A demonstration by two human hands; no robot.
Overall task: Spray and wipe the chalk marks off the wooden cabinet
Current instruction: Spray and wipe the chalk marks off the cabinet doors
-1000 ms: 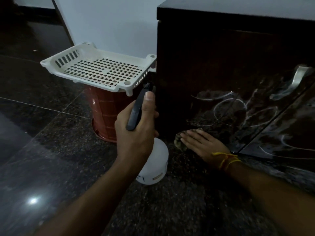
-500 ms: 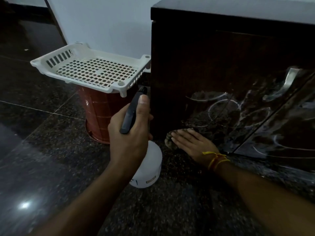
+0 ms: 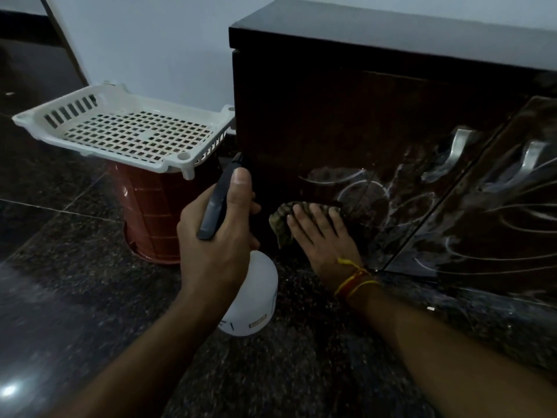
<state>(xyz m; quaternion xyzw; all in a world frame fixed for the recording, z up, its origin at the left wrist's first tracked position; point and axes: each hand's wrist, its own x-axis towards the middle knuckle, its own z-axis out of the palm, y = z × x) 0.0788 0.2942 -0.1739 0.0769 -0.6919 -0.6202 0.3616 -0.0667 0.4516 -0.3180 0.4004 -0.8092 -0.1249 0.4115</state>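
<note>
Dark wooden cabinet, chalk marks low on its door: right hand flat-fingered, pressing cloth against them to wipe; left hand clamped round spray bottle, nozzle aimed doorward.

A room in a home, by the look of it: polished dark granite floor, pale painted wall, a dark wooden cabinet with 2 curved metal handles, and a white plastic basket resting on an upturned red bucket.
</note>
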